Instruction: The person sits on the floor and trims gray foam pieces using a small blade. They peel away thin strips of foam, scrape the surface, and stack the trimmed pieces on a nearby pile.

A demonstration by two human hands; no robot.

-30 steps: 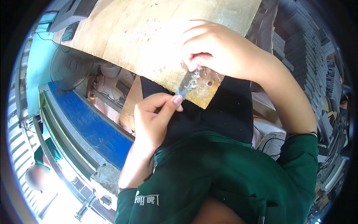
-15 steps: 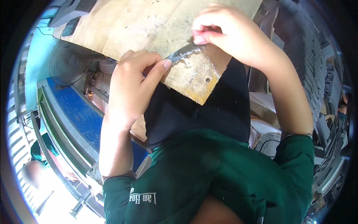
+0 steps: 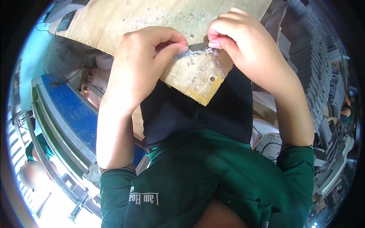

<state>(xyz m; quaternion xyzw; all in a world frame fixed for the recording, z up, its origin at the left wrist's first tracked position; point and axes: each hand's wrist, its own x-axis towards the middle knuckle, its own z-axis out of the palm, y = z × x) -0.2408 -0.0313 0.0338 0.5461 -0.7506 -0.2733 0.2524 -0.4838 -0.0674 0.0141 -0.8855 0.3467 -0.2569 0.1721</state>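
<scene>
A thin dark grey strip (image 3: 199, 47) with a ragged, whitish lower edge is stretched between my two hands. My left hand (image 3: 143, 62) is closed, pinching the strip's left end between thumb and fingertips. At the other end my right hand (image 3: 245, 40) pinches it in the same way. Beneath both hands lies a pale wooden board (image 3: 159, 19), its near corner pointing toward me over my dark trousers. That corner carries a yellow patch, a small round hole and glossy whitish residue. The strip's exact material cannot be made out.
A blue-topped bench or machine bed (image 3: 76, 114) with metal rails runs along the left. Behind it stands a fan (image 3: 62, 62). Stacks of grey sheets (image 3: 304, 72) rise on the right. Another person (image 3: 36, 167) in green is at the far left, and a further one at the right rim.
My left hand has moved up and a little right, and my right hand slightly right and down. The strip now lies more level between them.
</scene>
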